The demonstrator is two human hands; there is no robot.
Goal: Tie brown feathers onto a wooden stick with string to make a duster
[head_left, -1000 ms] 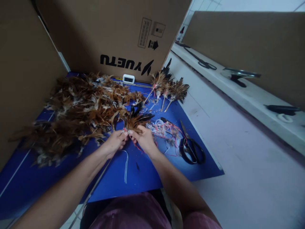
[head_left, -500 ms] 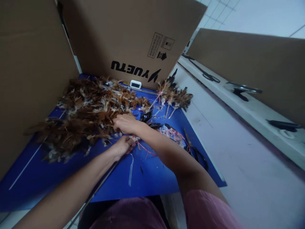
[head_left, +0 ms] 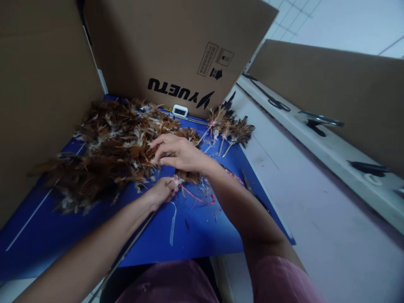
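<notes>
Blue counter (head_left: 208, 235) fills the space below a tall cardboard panel (head_left: 126, 50), and the feather pile (head_left: 107, 134) covers much of its left and far part. What has changed is my right hand (head_left: 184, 155): a second ago it was pinching close beside my left hand (head_left: 164, 190), and now it has crossed over to the near right edge of the pile. Its fingers are parted and loosely curved, palm down; I can't tell whether the tips touch a feather there.

My left hand has stayed low, its fingers closed on the pink-tied base of a small bundle (head_left: 191, 177). The bundle's feathers fan out to the right, partly hidden under my right wrist. With one hand gone, I judge that the left grip alone now steadies that base, so a slack pinch could let the binding loosen. Pink string (head_left: 202, 200), which lay largely under my hands before, now trails across the counter to the right, and my forearm could snag it.

That forearm also covers part of the scissors (head_left: 247, 182), which showed whole a second ago. Beyond, the stemmed bunches (head_left: 232, 126) lie together at the far right edge, near the white timer (head_left: 180, 110). Nearer me, a clear ribbon (head_left: 172, 225) lies just beside the left hand.
</notes>
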